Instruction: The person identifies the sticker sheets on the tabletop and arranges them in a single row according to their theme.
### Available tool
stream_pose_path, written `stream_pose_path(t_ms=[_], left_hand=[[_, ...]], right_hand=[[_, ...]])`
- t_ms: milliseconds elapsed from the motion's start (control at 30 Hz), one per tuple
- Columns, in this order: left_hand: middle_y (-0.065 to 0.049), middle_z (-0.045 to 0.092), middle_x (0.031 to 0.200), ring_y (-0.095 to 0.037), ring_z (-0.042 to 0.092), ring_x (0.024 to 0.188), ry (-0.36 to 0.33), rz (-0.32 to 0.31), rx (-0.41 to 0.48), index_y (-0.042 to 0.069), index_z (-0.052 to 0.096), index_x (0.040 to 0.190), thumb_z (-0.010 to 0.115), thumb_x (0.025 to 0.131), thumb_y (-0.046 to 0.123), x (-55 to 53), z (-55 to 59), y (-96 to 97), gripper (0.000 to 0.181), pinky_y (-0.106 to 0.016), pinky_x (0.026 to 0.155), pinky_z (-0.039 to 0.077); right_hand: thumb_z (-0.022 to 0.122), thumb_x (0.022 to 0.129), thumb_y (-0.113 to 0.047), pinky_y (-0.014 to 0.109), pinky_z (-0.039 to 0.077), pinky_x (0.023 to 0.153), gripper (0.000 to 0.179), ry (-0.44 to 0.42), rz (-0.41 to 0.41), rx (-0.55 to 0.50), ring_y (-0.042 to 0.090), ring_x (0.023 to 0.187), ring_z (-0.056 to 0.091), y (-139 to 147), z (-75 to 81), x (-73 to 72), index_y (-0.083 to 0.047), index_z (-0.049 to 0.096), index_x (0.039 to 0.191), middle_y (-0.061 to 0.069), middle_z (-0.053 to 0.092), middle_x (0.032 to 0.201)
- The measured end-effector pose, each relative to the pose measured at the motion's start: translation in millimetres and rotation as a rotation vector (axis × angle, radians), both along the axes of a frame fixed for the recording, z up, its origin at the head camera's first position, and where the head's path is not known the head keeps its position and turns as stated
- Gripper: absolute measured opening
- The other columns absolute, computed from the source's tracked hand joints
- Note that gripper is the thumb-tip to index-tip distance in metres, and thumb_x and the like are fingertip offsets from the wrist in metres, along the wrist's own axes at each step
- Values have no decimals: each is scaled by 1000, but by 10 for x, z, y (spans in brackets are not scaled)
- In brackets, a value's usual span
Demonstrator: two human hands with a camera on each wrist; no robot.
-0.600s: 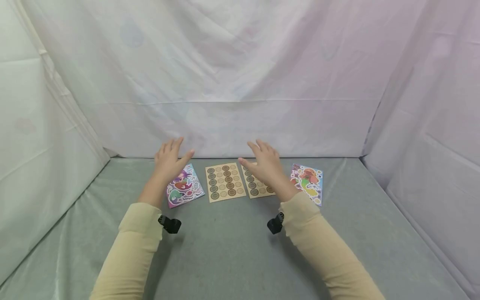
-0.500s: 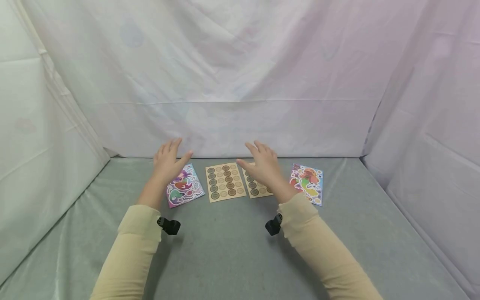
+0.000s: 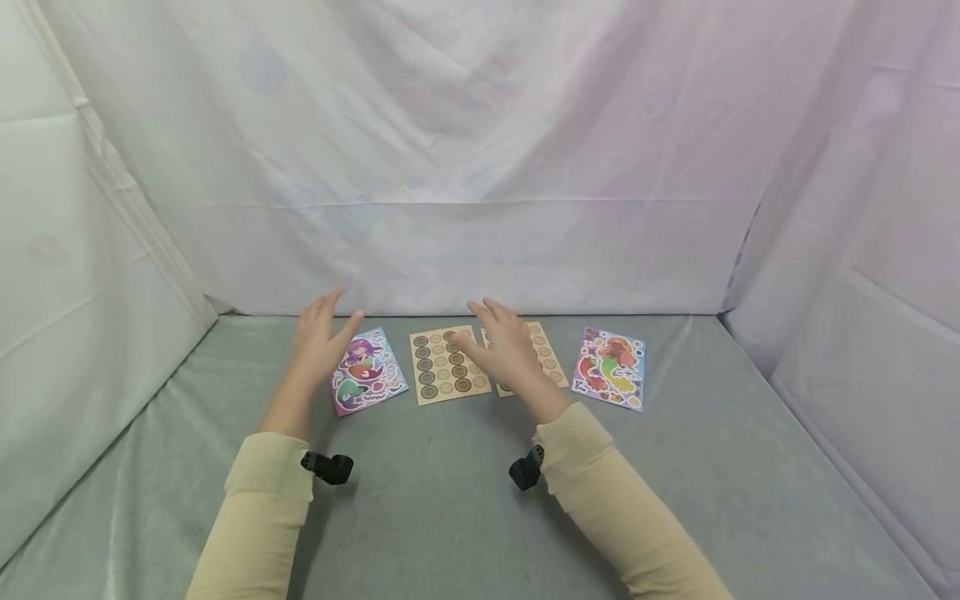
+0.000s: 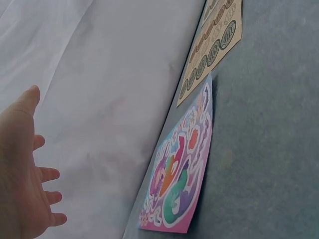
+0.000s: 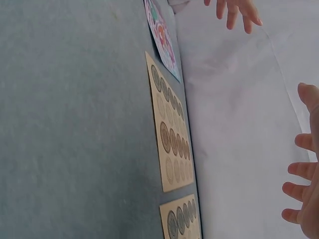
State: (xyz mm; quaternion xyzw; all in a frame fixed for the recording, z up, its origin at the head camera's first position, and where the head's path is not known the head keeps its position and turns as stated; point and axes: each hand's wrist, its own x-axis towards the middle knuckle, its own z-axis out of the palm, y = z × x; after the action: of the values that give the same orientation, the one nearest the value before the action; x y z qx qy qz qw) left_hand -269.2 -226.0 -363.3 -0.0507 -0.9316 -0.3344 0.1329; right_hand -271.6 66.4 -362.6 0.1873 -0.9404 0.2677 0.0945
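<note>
My left hand (image 3: 317, 343) hovers with spread fingers above and left of a pink-and-blue mermaid sticker sheet (image 3: 369, 373). Over the two tan sheets in the middle, my right hand (image 3: 508, 350) is held up, fingers apart and nothing in them. The left tan sheet (image 3: 437, 367) carries rows of dark and pale round stickers; its twin, the right tan sheet (image 3: 551, 367), is partly hidden behind the right hand. Farther right lies another colourful sticker sheet (image 3: 611, 371). In the left wrist view the mermaid sheet (image 4: 174, 184) lies flat, with the hand (image 4: 22, 174) away from it.
A grey-green cloth (image 3: 435, 517) covers the table under all the sheets. White fabric walls rise at the back (image 3: 450, 258) and on both sides. Each sleeve cuff has a small black camera, one at the left wrist (image 3: 327, 467) and one at the right (image 3: 527, 468).
Both hands have drifted left and slightly nearer the body, the right one farther. More of the right-hand colourful sheet and the right tan sheet now shows. The sheets stay in place.
</note>
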Motion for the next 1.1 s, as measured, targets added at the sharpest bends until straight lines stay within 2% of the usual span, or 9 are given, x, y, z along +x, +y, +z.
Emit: stream_pose_path(t_ms=[167,367,700,967,1100], left_hand=[[-27,14,153,-47,9,139,-5,22,39,5,16,153,39,99,51,18,-75,-76,75,-65,107,8],[-29,16,152,-49,10,138,12,36,94,0,17,151,41,101,43,56,-150,-150,71,-63,108,9],[-29,11,153,-47,6,139,-56,82,199,5,12,153,40,100,48,92,-293,-235,74,-63,108,8],[-26,12,155,-43,9,141,-46,112,257,6,14,153,41,100,46,106,-430,-308,72,-60,110,8],[-27,14,154,-43,11,140,-21,98,284,1,15,152,43,100,44,113,-483,-340,72,-57,111,9]], right_hand=[[51,93,-55,56,21,109,69,-2,14,3,33,138,27,-69,-39,37,-18,36,149,11,29,153],[52,93,-52,58,21,108,67,-26,34,-69,36,138,26,-151,-129,56,-17,37,148,11,29,153],[58,93,-44,60,23,106,64,-46,69,-132,37,137,27,-277,-241,111,-17,38,148,10,30,153],[59,93,-44,54,24,108,63,-35,97,-145,34,137,29,-349,-334,137,-16,41,146,12,35,150],[59,93,-43,49,29,108,63,-59,127,-180,30,136,32,-405,-383,153,-13,41,146,12,35,150]])
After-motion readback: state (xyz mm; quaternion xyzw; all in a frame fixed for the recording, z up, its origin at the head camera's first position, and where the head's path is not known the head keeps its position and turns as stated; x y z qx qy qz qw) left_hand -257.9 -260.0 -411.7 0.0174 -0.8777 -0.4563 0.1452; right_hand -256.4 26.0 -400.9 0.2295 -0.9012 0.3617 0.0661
